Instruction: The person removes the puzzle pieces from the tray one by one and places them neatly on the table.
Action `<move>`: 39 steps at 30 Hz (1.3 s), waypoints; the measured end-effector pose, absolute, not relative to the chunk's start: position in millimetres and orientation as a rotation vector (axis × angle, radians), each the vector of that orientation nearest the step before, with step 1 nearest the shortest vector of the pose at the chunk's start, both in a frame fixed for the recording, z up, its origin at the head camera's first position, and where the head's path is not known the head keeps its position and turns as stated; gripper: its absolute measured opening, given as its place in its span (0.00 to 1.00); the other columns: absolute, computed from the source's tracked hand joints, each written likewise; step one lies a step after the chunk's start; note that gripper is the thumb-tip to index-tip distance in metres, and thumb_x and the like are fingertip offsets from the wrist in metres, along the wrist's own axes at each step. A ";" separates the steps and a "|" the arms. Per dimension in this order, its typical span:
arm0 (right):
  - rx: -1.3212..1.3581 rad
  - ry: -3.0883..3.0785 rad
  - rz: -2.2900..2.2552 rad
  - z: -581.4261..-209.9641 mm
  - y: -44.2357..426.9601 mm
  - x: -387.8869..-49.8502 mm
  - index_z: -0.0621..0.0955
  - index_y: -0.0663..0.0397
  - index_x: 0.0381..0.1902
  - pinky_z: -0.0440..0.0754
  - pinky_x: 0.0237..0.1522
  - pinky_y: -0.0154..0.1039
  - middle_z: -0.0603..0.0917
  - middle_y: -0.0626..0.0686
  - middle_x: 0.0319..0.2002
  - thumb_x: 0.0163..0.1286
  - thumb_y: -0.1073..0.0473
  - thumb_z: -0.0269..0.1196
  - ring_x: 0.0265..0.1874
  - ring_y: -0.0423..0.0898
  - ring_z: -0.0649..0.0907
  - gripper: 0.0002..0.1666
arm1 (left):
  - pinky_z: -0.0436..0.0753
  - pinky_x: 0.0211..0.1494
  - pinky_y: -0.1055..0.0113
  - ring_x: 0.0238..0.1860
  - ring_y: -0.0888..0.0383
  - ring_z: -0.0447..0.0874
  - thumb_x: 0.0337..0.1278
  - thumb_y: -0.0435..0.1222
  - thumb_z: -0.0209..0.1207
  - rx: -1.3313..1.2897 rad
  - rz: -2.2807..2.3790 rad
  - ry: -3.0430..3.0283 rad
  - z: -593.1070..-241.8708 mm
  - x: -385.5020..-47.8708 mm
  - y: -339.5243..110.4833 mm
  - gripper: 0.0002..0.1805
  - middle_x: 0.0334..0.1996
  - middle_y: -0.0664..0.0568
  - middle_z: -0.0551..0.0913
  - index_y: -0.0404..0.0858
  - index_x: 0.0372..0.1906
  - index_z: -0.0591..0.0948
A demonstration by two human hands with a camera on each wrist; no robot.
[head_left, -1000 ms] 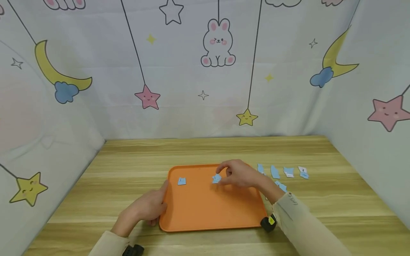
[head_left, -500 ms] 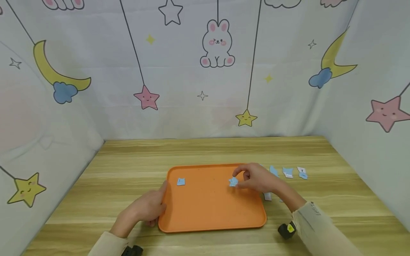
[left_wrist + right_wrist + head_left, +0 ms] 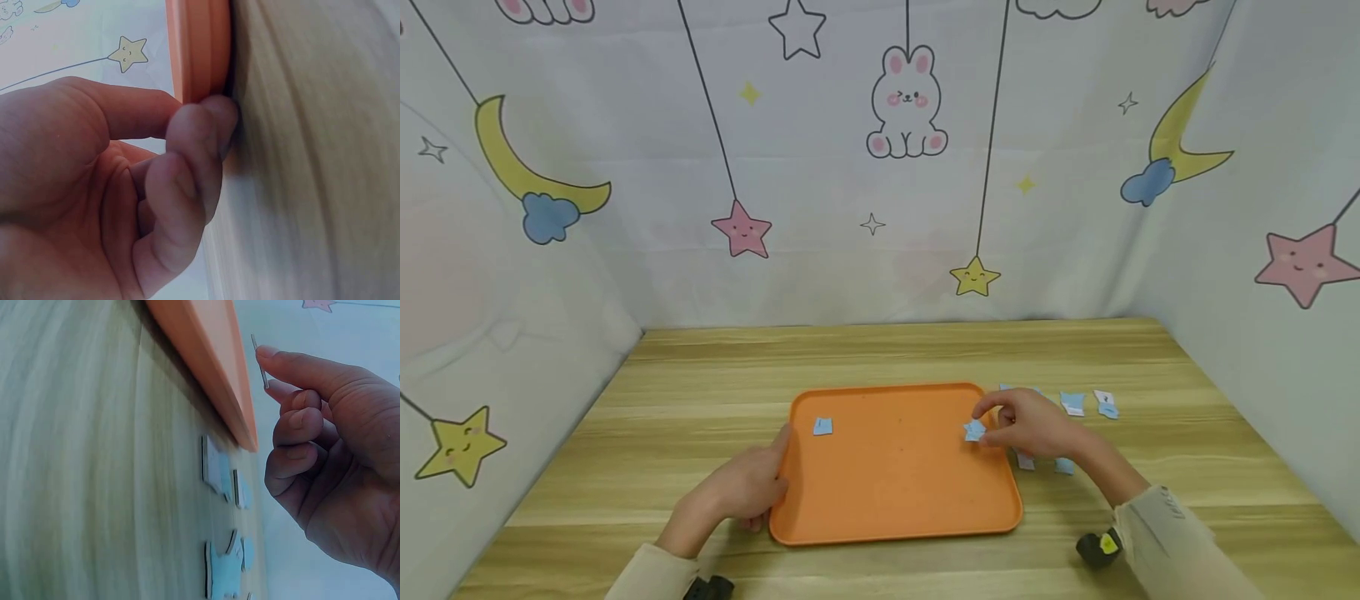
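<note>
With thumb and fingers, my right hand [image 3: 1030,422] pinches a light-blue jigsaw puzzle piece [image 3: 974,431] over the right part of an orange tray [image 3: 895,492]. Seen edge-on in the right wrist view, the held piece [image 3: 260,365] is thin and raised off the tray. My left hand [image 3: 741,487] grips the tray's left rim; in the left wrist view its fingers [image 3: 181,187] are curled at the rim [image 3: 199,50]. Another light-blue puzzle piece [image 3: 823,427] lies in the tray's upper left.
To the right of the tray, several blue-and-white puzzle pieces lie on the wooden table [image 3: 1187,467], such as one white-edged piece [image 3: 1072,404]; my right hand partly hides some. A printed cloth [image 3: 820,283] closes off the back and sides.
My right hand has moved right with the pinched puzzle piece, from the tray's upper middle to near its right rim. The left hand stays on the left rim.
</note>
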State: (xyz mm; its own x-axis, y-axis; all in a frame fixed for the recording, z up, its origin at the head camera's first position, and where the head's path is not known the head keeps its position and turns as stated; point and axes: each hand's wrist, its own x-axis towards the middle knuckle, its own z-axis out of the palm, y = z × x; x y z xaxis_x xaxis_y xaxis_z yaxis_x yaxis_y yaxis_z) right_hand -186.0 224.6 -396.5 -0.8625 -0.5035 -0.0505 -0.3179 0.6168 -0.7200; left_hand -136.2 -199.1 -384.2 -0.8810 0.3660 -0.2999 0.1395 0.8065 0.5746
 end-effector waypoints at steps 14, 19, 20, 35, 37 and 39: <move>-0.617 2.548 -1.167 -399.4 262.2 -174.8 0.84 0.61 0.57 0.70 0.19 0.34 0.65 0.42 0.15 0.70 0.58 0.72 0.10 0.35 0.64 0.21 | 0.79 0.15 0.64 0.09 0.59 0.76 0.72 0.27 0.50 0.380 0.761 2.570 -385.8 -136.9 -201.1 0.43 0.14 0.48 0.79 0.25 0.84 0.44; -0.587 2.559 -1.182 -399.8 278.3 -171.6 0.84 0.62 0.56 0.67 0.17 0.32 0.63 0.40 0.15 0.71 0.58 0.71 0.10 0.35 0.62 0.20 | 0.79 0.15 0.65 0.09 0.60 0.76 0.73 0.27 0.49 0.400 0.743 2.549 -388.0 -139.2 -203.2 0.43 0.14 0.49 0.79 0.24 0.84 0.42; -0.586 2.557 -1.187 -399.7 281.4 -171.1 0.83 0.62 0.56 0.66 0.16 0.32 0.63 0.40 0.15 0.71 0.59 0.71 0.10 0.35 0.61 0.20 | 0.79 0.15 0.65 0.09 0.60 0.76 0.73 0.27 0.49 0.397 0.746 2.551 -387.9 -139.0 -203.1 0.43 0.14 0.49 0.79 0.24 0.84 0.42; -0.486 2.572 -1.251 -404.0 337.6 -153.7 0.83 0.69 0.56 0.70 0.15 0.33 0.63 0.40 0.16 0.69 0.61 0.72 0.10 0.33 0.63 0.22 | 0.79 0.15 0.63 0.09 0.58 0.76 0.73 0.27 0.51 0.368 0.749 2.584 -385.0 -135.1 -200.9 0.43 0.14 0.47 0.79 0.25 0.84 0.44; -0.465 2.572 -1.255 -405.5 344.5 -151.9 0.82 0.69 0.56 0.70 0.15 0.33 0.64 0.40 0.16 0.70 0.61 0.71 0.10 0.33 0.63 0.22 | 0.79 0.15 0.63 0.09 0.58 0.76 0.73 0.27 0.51 0.373 0.756 2.583 -385.0 -135.0 -201.3 0.43 0.14 0.47 0.79 0.25 0.84 0.44; -0.458 2.573 -1.255 -407.1 350.3 -150.3 0.82 0.69 0.57 0.69 0.14 0.33 0.64 0.40 0.16 0.70 0.61 0.71 0.10 0.33 0.63 0.22 | 0.79 0.15 0.63 0.09 0.59 0.76 0.73 0.27 0.51 0.377 0.757 2.585 -385.4 -134.9 -201.8 0.43 0.14 0.48 0.79 0.25 0.84 0.44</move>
State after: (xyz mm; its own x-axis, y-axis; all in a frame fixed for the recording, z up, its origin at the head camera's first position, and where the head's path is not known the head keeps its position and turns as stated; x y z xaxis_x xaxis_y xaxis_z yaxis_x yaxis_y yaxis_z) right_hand -150.3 350.3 -407.1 -0.9216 -0.3801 -0.0787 -0.1720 0.5816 -0.7951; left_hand -134.9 -201.8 -385.4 -0.8754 0.3661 -0.3156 0.1380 0.8151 0.5627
